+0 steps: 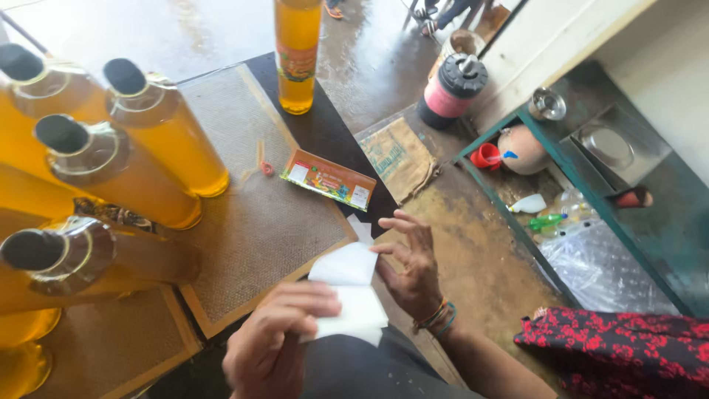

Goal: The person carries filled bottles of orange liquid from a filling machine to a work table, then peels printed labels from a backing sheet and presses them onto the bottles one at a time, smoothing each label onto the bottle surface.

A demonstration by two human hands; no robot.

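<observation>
Four tall bottles of amber liquid [159, 144] with black caps crowd the upper left and left edge of the frame, seemingly leaning only because the camera looks steeply down on them. A fifth, labelled bottle [297, 55] stands apart at the top centre. They rest on woven mats [258, 222] with pale borders, laid over a dark table [325, 133], which probably keeps the glass from sliding. Right of the table lies wet concrete floor [480, 258], and beyond it, at the right of the frame, a green metal rack [583, 192] with steel bowls, a clay pot and small bottles.

At lower centre, a white strip of backing paper [351, 284] is held over the table's near edge. The left hand [273, 343], at the bottom of the frame, has its fingers curled shut on the strip's lower end, knuckles up. The right hand [413, 270], with thread bangles at the wrist, stands palm inward, fingers spread apart and only touching the strip's upper right edge, apparently steadying it.

Smallest, a single orange printed label [330, 179] lies flat on the mat above the hands, within easy reach.
</observation>
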